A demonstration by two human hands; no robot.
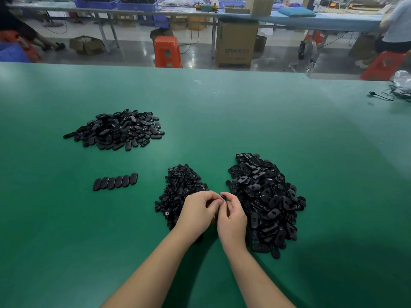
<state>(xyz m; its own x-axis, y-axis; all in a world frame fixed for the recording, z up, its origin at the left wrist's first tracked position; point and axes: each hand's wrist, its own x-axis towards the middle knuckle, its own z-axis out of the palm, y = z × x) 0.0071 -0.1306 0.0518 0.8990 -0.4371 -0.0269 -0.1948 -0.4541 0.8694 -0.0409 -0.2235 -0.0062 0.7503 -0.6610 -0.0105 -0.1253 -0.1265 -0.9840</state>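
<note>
A small black piece (223,198) is pinched between the fingertips of the left hand (197,212) and the right hand (232,220), at the far end of both hands where their tips meet. It is held up off the green desk (222,107). Only a dark, rounded, slightly glossy edge shows above the right hand's thumb. The fingers hide the rest, so its full shape and tilt cannot be told.

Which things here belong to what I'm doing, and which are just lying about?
In the job: small black part pinched between left hand and right hand; pile of small parts; pile of oval shells; far pile; row of six ovals.
Lying about: cable, plastic bag, orange stool, cardboard box.
</note>
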